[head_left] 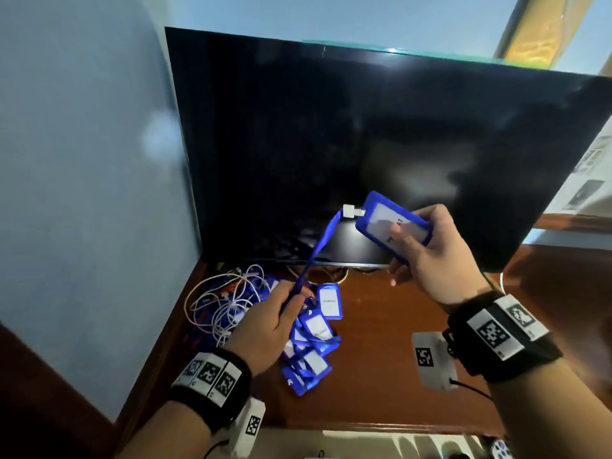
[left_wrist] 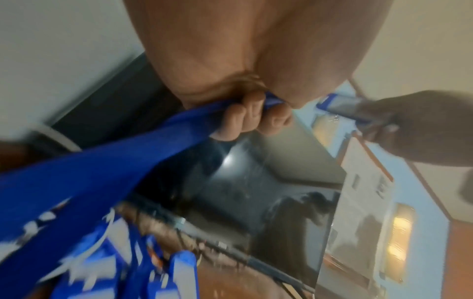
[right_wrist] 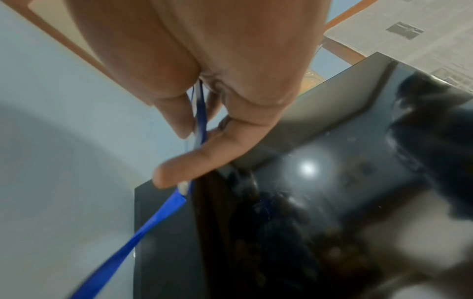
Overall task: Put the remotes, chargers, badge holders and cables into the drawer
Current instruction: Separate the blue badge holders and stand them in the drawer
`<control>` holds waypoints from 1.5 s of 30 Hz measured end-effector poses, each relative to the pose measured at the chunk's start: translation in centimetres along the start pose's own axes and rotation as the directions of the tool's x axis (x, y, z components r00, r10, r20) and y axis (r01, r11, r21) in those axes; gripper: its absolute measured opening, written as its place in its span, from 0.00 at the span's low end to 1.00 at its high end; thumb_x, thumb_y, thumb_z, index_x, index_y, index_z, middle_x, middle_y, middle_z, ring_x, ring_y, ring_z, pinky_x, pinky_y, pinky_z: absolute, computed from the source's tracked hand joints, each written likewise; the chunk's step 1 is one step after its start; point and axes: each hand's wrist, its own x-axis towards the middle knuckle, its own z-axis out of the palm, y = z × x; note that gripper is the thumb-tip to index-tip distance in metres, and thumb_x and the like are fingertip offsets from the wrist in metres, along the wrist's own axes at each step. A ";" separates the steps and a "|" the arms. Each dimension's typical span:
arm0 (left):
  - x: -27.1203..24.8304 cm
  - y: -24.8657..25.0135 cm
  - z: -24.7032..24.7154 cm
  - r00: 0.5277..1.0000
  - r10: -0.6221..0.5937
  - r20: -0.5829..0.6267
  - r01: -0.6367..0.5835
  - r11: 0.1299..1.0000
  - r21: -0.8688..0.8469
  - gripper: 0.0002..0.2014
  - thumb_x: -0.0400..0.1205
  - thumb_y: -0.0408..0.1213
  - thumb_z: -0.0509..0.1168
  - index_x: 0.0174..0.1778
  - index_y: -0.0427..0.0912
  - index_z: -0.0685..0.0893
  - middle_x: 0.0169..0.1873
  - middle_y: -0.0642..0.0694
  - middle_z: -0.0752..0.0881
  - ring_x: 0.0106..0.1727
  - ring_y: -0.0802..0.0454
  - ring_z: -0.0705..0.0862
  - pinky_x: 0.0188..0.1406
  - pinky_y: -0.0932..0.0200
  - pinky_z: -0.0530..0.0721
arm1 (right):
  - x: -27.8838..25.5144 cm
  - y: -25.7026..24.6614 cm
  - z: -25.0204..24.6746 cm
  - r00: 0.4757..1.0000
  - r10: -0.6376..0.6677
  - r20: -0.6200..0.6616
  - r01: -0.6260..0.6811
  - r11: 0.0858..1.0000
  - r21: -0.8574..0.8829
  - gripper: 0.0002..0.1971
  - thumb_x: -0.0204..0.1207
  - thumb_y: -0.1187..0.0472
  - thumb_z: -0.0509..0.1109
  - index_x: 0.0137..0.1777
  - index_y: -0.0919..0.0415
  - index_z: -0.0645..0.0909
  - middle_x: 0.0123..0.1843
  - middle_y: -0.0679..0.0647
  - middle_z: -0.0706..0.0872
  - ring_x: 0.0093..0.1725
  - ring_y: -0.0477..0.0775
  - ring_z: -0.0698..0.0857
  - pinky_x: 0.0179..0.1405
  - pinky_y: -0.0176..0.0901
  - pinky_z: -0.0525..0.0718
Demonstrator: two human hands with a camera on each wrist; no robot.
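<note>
Blue plastic fills the right hand [head_left: 427, 250], which pinches a badge holder [head_left: 392, 224] raised before the television [head_left: 364, 144]. Its strap [head_left: 319, 250] runs down into the curled left hand [head_left: 268, 329], above more badge holders [head_left: 313, 342] and white cables [head_left: 225, 299] on the wooden counter [head_left: 381, 326].

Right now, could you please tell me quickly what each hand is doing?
Left hand: closed around the blue lanyard strap.
Right hand: holding the blue badge holder above the wooden table.

The head camera looks down from above, each wrist camera peers close past fingers, and all three see the big black flat screen [head_left: 381, 154].
</note>
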 end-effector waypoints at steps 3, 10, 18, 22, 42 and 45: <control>-0.7 2.2 -2.1 0.989 0.119 0.089 -0.132 0.977 0.166 0.20 0.88 0.67 0.49 0.51 0.61 0.81 0.37 0.56 0.88 0.39 0.57 0.87 0.44 0.45 0.85 | 0.6 0.7 -0.1 0.998 0.057 0.031 -0.055 0.997 -0.049 0.09 0.88 0.63 0.66 0.60 0.59 0.68 0.44 0.69 0.87 0.24 0.61 0.87 0.21 0.51 0.87; 1.1 12.4 -8.5 0.892 0.445 0.073 -0.441 0.827 0.349 0.16 0.89 0.52 0.64 0.41 0.47 0.88 0.31 0.54 0.84 0.36 0.57 0.83 0.38 0.60 0.79 | -0.7 3.5 1.4 0.981 -0.002 0.195 0.034 0.986 -0.164 0.10 0.81 0.62 0.75 0.47 0.47 0.78 0.35 0.57 0.89 0.32 0.65 0.90 0.30 0.67 0.90; 7.4 15.8 -9.9 0.962 0.237 0.135 -0.271 0.881 0.389 0.16 0.85 0.56 0.69 0.37 0.52 0.87 0.34 0.56 0.85 0.37 0.58 0.84 0.41 0.58 0.82 | -6.2 2.4 2.4 0.873 -0.107 0.477 0.093 0.994 0.053 0.09 0.80 0.63 0.78 0.50 0.47 0.87 0.44 0.55 0.93 0.40 0.55 0.92 0.38 0.53 0.92; 8.0 12.7 -6.9 0.971 0.112 0.210 -0.185 0.912 0.367 0.16 0.86 0.55 0.69 0.37 0.50 0.86 0.32 0.55 0.85 0.34 0.63 0.82 0.38 0.65 0.78 | -7.4 0.7 0.5 0.897 -0.247 0.368 0.161 0.955 0.250 0.06 0.77 0.66 0.79 0.51 0.58 0.89 0.45 0.59 0.92 0.40 0.59 0.91 0.41 0.54 0.91; -1.0 15.5 -4.4 0.970 0.211 0.117 -0.242 0.853 0.463 0.22 0.90 0.54 0.60 0.31 0.49 0.73 0.23 0.50 0.76 0.26 0.53 0.77 0.26 0.62 0.72 | -6.9 7.6 -0.8 0.777 -0.069 0.626 0.319 0.900 -0.297 0.12 0.78 0.53 0.78 0.47 0.30 0.83 0.45 0.35 0.89 0.47 0.35 0.87 0.47 0.40 0.86; 1.2 13.4 -5.4 0.987 0.144 0.072 -0.161 0.894 0.419 0.21 0.90 0.56 0.59 0.34 0.48 0.76 0.25 0.48 0.78 0.26 0.52 0.77 0.27 0.60 0.75 | -9.0 5.4 -0.5 0.746 -0.136 0.652 0.228 0.972 -0.058 0.06 0.77 0.55 0.81 0.51 0.43 0.89 0.48 0.43 0.93 0.46 0.43 0.90 0.48 0.41 0.88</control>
